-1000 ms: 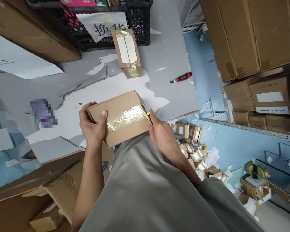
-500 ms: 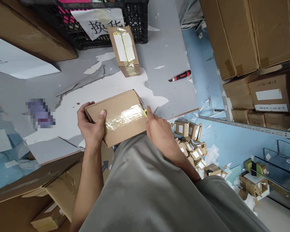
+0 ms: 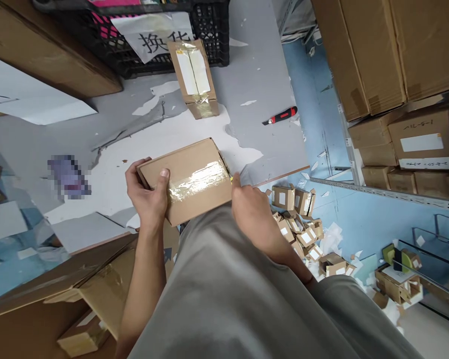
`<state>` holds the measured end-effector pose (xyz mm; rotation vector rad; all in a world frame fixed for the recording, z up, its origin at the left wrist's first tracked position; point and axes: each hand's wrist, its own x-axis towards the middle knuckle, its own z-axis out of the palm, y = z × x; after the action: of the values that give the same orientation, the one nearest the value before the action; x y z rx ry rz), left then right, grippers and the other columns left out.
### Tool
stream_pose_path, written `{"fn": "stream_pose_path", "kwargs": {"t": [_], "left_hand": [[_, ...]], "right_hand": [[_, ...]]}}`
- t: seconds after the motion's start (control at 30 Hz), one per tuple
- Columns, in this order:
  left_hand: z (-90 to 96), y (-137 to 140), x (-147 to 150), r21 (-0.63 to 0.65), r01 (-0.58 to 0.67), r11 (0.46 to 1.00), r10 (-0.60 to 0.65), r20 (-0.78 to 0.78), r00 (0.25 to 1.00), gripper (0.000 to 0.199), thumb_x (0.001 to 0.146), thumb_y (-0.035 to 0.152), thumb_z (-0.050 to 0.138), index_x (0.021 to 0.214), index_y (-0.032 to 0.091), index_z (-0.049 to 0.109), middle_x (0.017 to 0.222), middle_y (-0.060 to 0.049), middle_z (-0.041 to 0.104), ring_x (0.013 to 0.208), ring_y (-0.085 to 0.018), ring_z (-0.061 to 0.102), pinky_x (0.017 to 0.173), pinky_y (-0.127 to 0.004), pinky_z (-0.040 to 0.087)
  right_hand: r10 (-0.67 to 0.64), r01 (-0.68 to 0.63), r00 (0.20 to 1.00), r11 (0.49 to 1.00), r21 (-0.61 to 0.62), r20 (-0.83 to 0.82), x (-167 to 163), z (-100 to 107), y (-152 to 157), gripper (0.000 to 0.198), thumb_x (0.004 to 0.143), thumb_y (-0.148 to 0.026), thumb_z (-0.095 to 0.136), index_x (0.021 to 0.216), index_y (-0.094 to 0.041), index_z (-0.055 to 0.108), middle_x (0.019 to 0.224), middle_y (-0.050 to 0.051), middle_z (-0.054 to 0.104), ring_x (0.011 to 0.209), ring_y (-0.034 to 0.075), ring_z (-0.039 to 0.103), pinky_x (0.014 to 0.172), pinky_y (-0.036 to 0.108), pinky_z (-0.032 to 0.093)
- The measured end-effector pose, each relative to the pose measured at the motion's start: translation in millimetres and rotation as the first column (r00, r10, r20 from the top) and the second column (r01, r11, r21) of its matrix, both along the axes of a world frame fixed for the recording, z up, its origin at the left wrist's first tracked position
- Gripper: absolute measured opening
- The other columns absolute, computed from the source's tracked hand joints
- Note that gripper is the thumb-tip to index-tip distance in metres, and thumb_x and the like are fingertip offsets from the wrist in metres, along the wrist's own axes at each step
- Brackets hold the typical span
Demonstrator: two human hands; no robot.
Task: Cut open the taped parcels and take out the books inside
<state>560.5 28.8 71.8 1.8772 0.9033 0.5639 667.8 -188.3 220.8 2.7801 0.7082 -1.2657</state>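
A taped cardboard box (image 3: 187, 179) is tilted at the table's near edge, with glossy clear tape along its upper face. My left hand (image 3: 149, 192) grips its left end, thumb on top and fingers around the side. My right hand (image 3: 250, 209) is closed on a yellow utility knife (image 3: 231, 179) at the box's right end. Only a bit of yellow shows; the blade is hidden now. Past the box, a smaller taped box (image 3: 195, 80) with white labels leans by the black crate. A red and black utility knife (image 3: 282, 115) lies apart on the table.
The grey table (image 3: 254, 85) has torn white patches. A black plastic crate (image 3: 219, 37) stands at the back. Below left is a large open carton (image 3: 108, 279). Small boxes (image 3: 303, 232) are heaped on the blue floor, and a shelf (image 3: 396, 189) with cartons runs along the right.
My right hand and the yellow utility knife have shifted slightly down along the box's right end, and less of the knife shows. The whole view has drifted a little.
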Motion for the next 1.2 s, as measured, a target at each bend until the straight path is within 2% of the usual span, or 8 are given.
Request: {"fn": "stream_pose_path", "kwargs": {"t": [0.3, 0.47, 0.6, 0.73, 0.9, 0.97, 1.07, 1.2], "left_hand": [[5.6, -5.1, 2.7, -0.088, 0.022, 0.996, -0.019, 0.035, 0.999, 0.062, 0.087, 0.055, 0.085, 0.134, 0.024, 0.06, 0.147, -0.016, 0.069, 0.135, -0.033, 0.069, 0.121, -0.052, 0.056], [9.6, -5.9, 4.6, -0.096, 0.01, 0.995, -0.012, -0.018, 1.0, 0.061, 0.088, 0.055, 0.085, 0.135, 0.025, 0.06, 0.146, -0.014, 0.07, 0.132, -0.032, 0.07, 0.118, -0.049, 0.058], [9.1, -6.1, 4.7, -0.09, 0.016, 0.996, -0.02, -0.04, 0.999, 0.06, 0.091, 0.055, 0.084, 0.138, 0.025, 0.06, 0.149, -0.012, 0.07, 0.133, -0.03, 0.07, 0.117, -0.046, 0.059], [6.3, -0.5, 1.1, -0.096, 0.039, 0.995, -0.041, -0.017, 0.999, 0.068, 0.09, 0.059, 0.086, 0.14, 0.021, 0.06, 0.15, -0.013, 0.069, 0.133, -0.029, 0.069, 0.12, -0.047, 0.058], [-1.9, 28.2, -23.8, -0.12, 0.047, 0.992, -0.043, 0.041, 0.998, 0.095, 0.085, 0.075, 0.087, 0.149, 0.013, 0.055, 0.158, -0.02, 0.064, 0.149, -0.031, 0.063, 0.132, -0.051, 0.047], [-8.0, 44.1, -41.2, -0.164, 0.042, 0.986, -0.035, 0.045, 0.998, 0.105, 0.083, 0.081, 0.087, 0.156, 0.013, 0.052, 0.164, -0.021, 0.061, 0.155, -0.033, 0.059, 0.136, -0.054, 0.044], [-22.0, 68.1, -72.4, -0.224, -0.021, 0.974, 0.028, 0.031, 0.999, 0.115, 0.078, 0.084, 0.09, 0.16, 0.013, 0.051, 0.167, -0.02, 0.059, 0.156, -0.034, 0.058, 0.136, -0.054, 0.043], [-46.6, 94.7, -117.1, -0.253, -0.203, 0.946, 0.192, -0.068, 0.979, 0.092, 0.085, 0.078, 0.089, 0.143, 0.01, 0.064, 0.146, -0.017, 0.072, 0.132, -0.027, 0.069, 0.123, -0.046, 0.053]], "right_hand": [[0.103, -0.101, 0.995, 0.992, -0.08, 0.019, -16.5, 11.3, -9.4, 0.076, 0.1, 0.002, 0.043, 0.176, -0.001, 0.036, 0.108, 0.025, 0.086, 0.103, 0.03, 0.086, 0.084, 0.036, 0.066], [0.068, -0.066, 0.997, 0.994, -0.088, 0.02, -11.9, 6.2, -12.8, 0.071, 0.105, -0.002, 0.039, 0.176, 0.0, 0.034, 0.115, 0.028, 0.084, 0.11, 0.033, 0.084, 0.091, 0.039, 0.064], [0.009, -0.011, 0.999, 0.997, -0.078, -0.033, -2.2, 5.0, -24.4, 0.062, 0.118, -0.021, 0.039, 0.178, -0.008, 0.036, 0.124, 0.025, 0.083, 0.118, 0.037, 0.082, 0.098, 0.044, 0.061], [0.005, -0.007, 1.0, 0.996, -0.084, -0.023, -11.5, 18.3, -30.2, 0.062, 0.118, -0.022, 0.041, 0.179, -0.011, 0.035, 0.118, 0.023, 0.084, 0.112, 0.036, 0.082, 0.096, 0.042, 0.06], [-0.12, 0.114, 0.991, 0.989, 0.092, 0.058, -18.9, 34.4, -49.7, 0.052, 0.119, -0.033, 0.045, 0.169, -0.02, 0.051, 0.102, 0.012, 0.087, 0.089, 0.03, 0.084, 0.085, 0.037, 0.061], [-0.281, 0.254, 0.955, 0.941, 0.224, 0.098, -5.7, 9.5, -54.4, 0.041, 0.121, -0.04, 0.043, 0.15, -0.021, 0.065, 0.106, 0.011, 0.087, 0.083, 0.026, 0.083, 0.084, 0.034, 0.061], [-0.456, 0.431, 0.889, 0.81, 0.397, -0.036, 20.0, -67.5, -42.3, 0.034, 0.12, -0.044, 0.046, 0.127, -0.019, 0.068, 0.12, 0.011, 0.086, 0.072, 0.015, 0.08, 0.077, 0.027, 0.06], [-0.64, 0.692, 0.72, 0.633, 0.347, -0.268, 24.3, -167.2, 1.5, 0.026, 0.118, -0.038, 0.05, 0.111, -0.016, 0.062, 0.103, 0.011, 0.084, 0.056, 0.01, 0.072, 0.061, 0.021, 0.055]]}}
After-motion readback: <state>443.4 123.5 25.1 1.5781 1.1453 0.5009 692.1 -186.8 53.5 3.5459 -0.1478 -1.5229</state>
